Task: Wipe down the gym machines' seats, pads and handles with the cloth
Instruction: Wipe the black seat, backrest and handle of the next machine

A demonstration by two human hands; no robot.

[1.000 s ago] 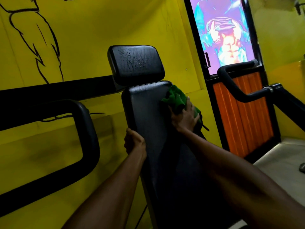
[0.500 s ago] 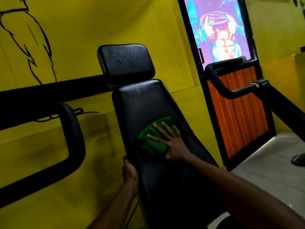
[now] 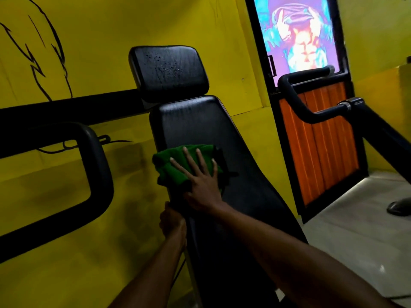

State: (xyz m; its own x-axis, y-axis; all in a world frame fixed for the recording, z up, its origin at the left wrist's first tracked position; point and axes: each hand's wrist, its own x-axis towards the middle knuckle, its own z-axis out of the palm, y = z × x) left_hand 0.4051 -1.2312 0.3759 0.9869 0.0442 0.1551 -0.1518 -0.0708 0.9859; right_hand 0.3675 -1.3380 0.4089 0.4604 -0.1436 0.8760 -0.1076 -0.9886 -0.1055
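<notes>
A black padded backrest of a gym machine slopes up in front of me, with a black headrest pad above it. A green cloth lies on the backrest near its left edge. My right hand presses the cloth flat against the pad, fingers spread and straight. Lower down, my left hand grips the left edge of the backrest, its fingers curled behind the pad and hidden.
A black looped handle stands at the left and another black handle at the right. Behind is a yellow wall and a door with orange slats. Pale floor lies at the right.
My right hand has swept the green cloth from the backrest's upper right edge down across the pad to its left side. My left hand has slid lower along the left edge.
</notes>
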